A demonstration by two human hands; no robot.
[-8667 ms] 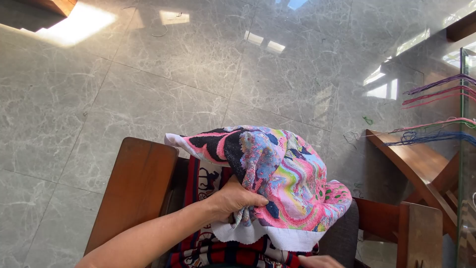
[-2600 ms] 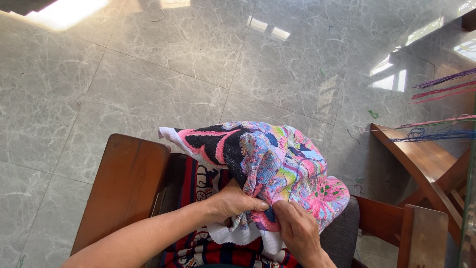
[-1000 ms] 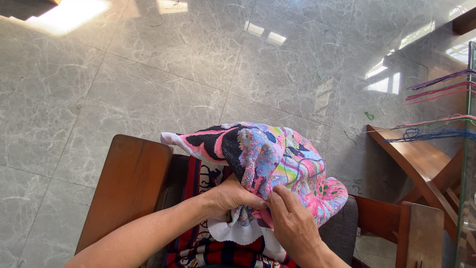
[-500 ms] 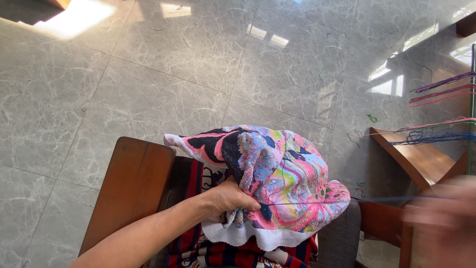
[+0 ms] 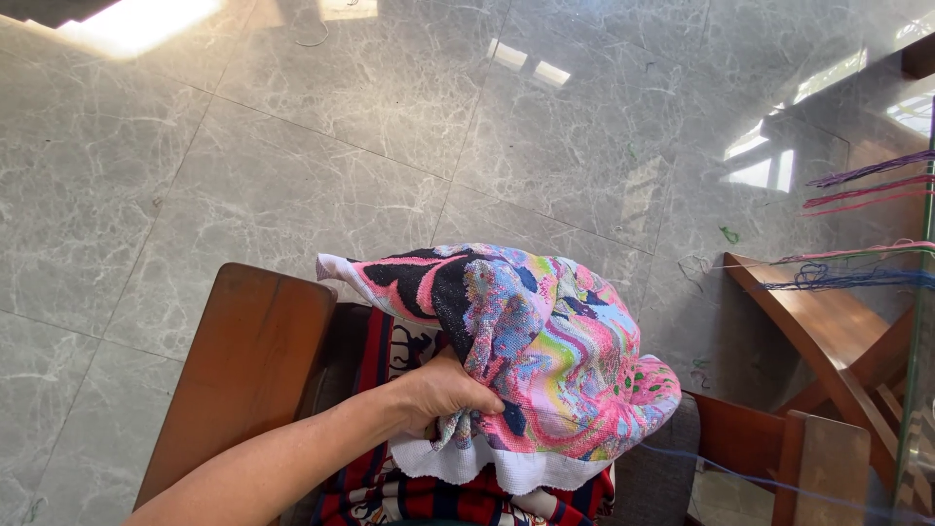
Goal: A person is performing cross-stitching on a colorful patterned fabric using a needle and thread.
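Note:
A bunched piece of colourful cross-stitch cloth (image 5: 555,360), pink, blue, black and green with a white edge, rests on my lap. My left hand (image 5: 443,390) grips a fold of it at its near left side. A thin blue thread (image 5: 769,479) runs from the cloth's right edge out toward the lower right. My right hand is out of view.
A brown wooden armrest (image 5: 243,370) lies left of my lap, and another wooden armrest (image 5: 779,438) lies right. Red striped fabric (image 5: 458,497) lies under the cloth. Coloured threads (image 5: 857,278) hang at the right over a wooden frame (image 5: 808,321). Grey marble floor (image 5: 292,127) spreads beyond.
My right hand left the cloth, swept off to the right pulling the thread, and is now out of view. My left hand keeps its grip.

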